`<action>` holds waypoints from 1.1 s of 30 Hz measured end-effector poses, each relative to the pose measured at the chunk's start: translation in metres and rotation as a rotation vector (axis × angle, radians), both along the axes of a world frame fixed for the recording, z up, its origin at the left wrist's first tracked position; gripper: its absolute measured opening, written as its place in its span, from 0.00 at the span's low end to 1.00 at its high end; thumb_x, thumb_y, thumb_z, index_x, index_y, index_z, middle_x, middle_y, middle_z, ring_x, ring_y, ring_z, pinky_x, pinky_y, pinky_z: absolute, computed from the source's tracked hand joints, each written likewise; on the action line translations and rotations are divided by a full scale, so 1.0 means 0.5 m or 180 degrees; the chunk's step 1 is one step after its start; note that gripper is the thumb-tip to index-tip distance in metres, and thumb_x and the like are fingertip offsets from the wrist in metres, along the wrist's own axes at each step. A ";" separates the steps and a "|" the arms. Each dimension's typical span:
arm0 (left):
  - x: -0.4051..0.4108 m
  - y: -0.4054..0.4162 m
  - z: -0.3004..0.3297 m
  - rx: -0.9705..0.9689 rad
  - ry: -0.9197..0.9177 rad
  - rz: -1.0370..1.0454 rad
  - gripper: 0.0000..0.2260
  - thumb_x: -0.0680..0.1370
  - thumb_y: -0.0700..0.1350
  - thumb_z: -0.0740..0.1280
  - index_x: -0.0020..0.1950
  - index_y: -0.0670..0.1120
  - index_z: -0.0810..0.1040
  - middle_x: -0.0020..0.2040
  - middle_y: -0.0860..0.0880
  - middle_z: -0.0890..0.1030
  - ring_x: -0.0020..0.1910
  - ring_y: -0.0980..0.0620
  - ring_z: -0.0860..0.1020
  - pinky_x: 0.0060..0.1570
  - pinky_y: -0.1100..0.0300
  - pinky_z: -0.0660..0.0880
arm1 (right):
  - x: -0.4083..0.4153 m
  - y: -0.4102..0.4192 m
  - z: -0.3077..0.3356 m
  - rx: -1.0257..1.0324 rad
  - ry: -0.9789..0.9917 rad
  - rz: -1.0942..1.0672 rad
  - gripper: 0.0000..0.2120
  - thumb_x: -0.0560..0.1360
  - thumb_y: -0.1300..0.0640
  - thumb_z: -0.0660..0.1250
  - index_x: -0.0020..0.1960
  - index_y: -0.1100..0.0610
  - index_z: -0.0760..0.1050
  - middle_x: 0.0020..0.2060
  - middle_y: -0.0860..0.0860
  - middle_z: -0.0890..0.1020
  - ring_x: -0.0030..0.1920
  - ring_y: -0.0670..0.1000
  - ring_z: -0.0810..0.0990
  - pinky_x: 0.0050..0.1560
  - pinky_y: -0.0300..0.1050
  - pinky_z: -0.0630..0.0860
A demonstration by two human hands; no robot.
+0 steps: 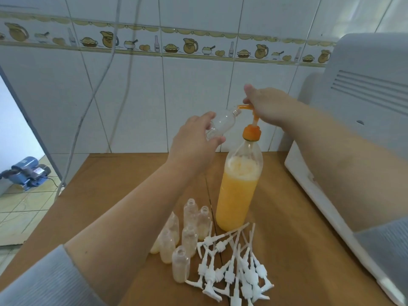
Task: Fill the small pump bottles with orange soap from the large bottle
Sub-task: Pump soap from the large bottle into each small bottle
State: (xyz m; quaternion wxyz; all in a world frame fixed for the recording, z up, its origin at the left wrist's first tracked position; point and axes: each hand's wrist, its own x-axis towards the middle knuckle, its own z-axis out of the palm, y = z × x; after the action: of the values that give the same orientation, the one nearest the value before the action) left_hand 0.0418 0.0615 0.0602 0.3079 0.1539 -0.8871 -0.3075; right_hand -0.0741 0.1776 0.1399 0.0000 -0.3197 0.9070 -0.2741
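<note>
Head view: brown table (110, 195) against tiled wall (187, 89).

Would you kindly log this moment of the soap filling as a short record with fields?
left hand: left hand grips a small clear plastic bottle, tilted, mouth at the spout
right hand: right hand rests on the orange pump head
source: large clear bottle of orange soap, upright, foam on top
waiting: small clear bottles standing uncapped on the brown table
loose parts: white pump tops heaped beside them
</note>
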 end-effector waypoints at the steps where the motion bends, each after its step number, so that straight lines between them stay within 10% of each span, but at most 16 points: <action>1: -0.001 0.000 0.000 -0.0006 -0.0001 -0.0011 0.25 0.76 0.51 0.67 0.72 0.52 0.66 0.55 0.54 0.72 0.53 0.52 0.75 0.57 0.54 0.72 | 0.000 0.009 -0.014 -0.0065 0.0239 0.0222 0.30 0.82 0.43 0.41 0.67 0.59 0.72 0.64 0.57 0.75 0.62 0.55 0.72 0.60 0.45 0.63; 15: -0.004 -0.008 -0.011 -0.0259 0.0107 -0.0142 0.22 0.77 0.47 0.66 0.70 0.51 0.68 0.54 0.53 0.74 0.48 0.52 0.72 0.55 0.50 0.72 | 0.005 0.029 -0.078 -0.0697 0.0283 0.0289 0.31 0.80 0.40 0.38 0.64 0.51 0.74 0.43 0.49 0.78 0.44 0.44 0.74 0.54 0.46 0.67; 20: 0.000 -0.004 -0.016 -0.0534 0.0056 -0.0046 0.22 0.76 0.46 0.66 0.70 0.50 0.68 0.56 0.52 0.76 0.53 0.51 0.73 0.57 0.47 0.71 | 0.015 0.023 -0.114 -0.0567 0.0502 0.0396 0.33 0.78 0.37 0.37 0.66 0.51 0.73 0.70 0.52 0.71 0.73 0.50 0.62 0.71 0.52 0.60; 29: 0.011 0.001 0.029 -0.0951 -0.0025 0.0046 0.22 0.77 0.49 0.66 0.70 0.53 0.67 0.57 0.53 0.76 0.53 0.50 0.73 0.56 0.48 0.71 | 0.055 0.057 -0.094 -0.0990 0.1283 0.0248 0.26 0.83 0.47 0.44 0.59 0.63 0.74 0.60 0.60 0.76 0.71 0.48 0.62 0.63 0.35 0.55; 33: 0.005 0.008 0.022 -0.0740 -0.0029 -0.0061 0.22 0.77 0.49 0.66 0.70 0.52 0.67 0.57 0.52 0.75 0.53 0.50 0.73 0.57 0.47 0.71 | 0.051 0.080 -0.152 -0.0911 0.1616 0.0205 0.26 0.80 0.46 0.47 0.72 0.59 0.66 0.70 0.53 0.70 0.74 0.51 0.59 0.72 0.52 0.59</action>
State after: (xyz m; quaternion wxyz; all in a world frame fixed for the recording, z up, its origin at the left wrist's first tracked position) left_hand 0.0442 0.0654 0.0712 0.3166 0.1101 -0.9196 -0.2048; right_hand -0.0484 0.2175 0.0641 -0.2633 -0.4035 0.8195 -0.3103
